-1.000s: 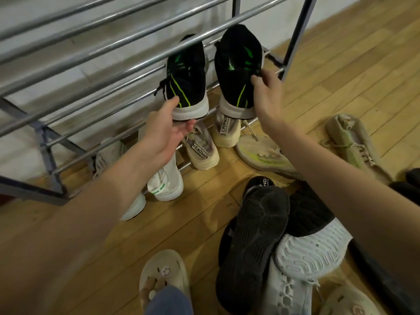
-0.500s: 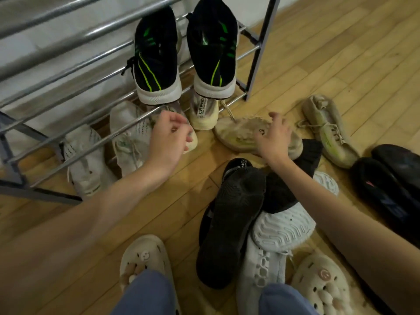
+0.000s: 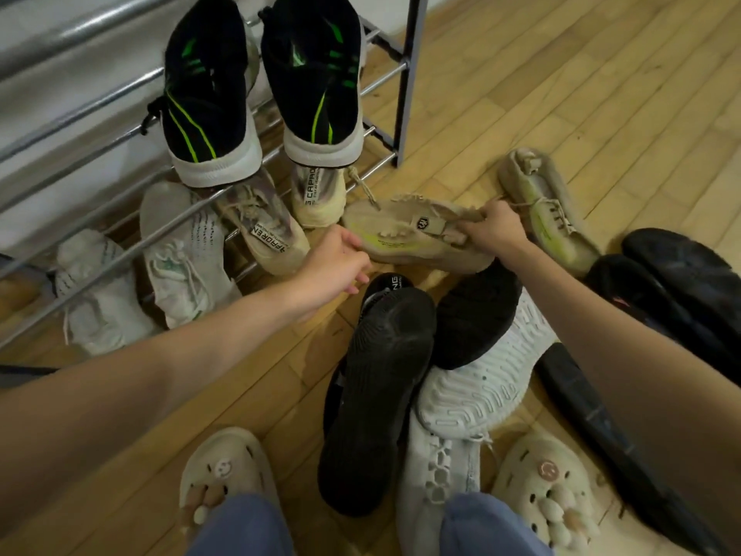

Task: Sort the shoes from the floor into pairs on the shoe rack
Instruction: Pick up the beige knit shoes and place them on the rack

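Note:
A beige sneaker with a yellow-green stripe lies on the wooden floor before the metal shoe rack. My right hand grips its collar at the heel end. My left hand hovers by its toe with fingers loosely curled, holding nothing. Its matching beige sneaker lies just right of it. A black pair with green stripes stands on the rack's middle shelf. On the bottom shelf sit a white pair and a tan pair.
A pile of black and white shoes lies sole-up right in front of my feet, which wear cream clogs. Dark slippers lie at the right. Bare wooden floor stretches to the upper right.
Both hands have come down from the black pair on the rack to the floor. My right hand has taken hold of the beige sneaker; my left has moved close to its toe.

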Demonstrator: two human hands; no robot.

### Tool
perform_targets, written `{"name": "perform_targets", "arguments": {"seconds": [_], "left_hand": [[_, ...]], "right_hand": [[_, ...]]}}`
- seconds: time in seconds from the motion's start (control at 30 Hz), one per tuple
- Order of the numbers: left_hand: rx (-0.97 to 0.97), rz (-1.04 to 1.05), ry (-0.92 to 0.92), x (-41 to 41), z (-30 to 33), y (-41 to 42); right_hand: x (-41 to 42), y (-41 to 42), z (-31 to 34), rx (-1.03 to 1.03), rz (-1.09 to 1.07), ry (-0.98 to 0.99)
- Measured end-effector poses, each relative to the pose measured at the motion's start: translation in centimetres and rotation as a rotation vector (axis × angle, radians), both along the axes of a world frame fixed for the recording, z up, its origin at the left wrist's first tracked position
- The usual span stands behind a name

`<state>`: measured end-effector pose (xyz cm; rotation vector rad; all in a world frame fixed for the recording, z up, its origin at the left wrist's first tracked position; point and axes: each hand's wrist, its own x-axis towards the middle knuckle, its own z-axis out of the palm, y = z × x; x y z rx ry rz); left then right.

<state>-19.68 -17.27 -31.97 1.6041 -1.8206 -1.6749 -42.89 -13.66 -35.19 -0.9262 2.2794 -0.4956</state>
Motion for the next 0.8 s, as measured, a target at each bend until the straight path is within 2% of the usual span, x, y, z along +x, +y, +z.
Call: {"name": "perform_targets", "arguments": {"seconds": [0.13, 0.4, 0.53, 0.7, 0.8], "left_hand": [[0.103, 0.047, 0.065, -0.6, 0.0, 0.1], [0.318, -0.019, 0.145, -3.5, 1.9, 2.4], [0.289, 0.044, 0.274, -5.2, 2.8, 2.5], [0.259, 0.011, 0.187, -5.3, 2.8, 1.9], [0.272, 0.033, 0.227, -5.1, 2.4, 1.9]], "right_hand": [[1.4, 0.9, 2.3, -0.130, -0.198, -0.404], [3.7, 4.0, 4.4, -0.393, -0.402, -0.576], [5.6, 5.3, 3.1, -0.458, -0.369, -0.558], [6.7, 6.8, 2.2, -0.547, -0.242, -0.395], [6.7, 7.6, 1.4, -0.532, -0.150, -0.302]]}}
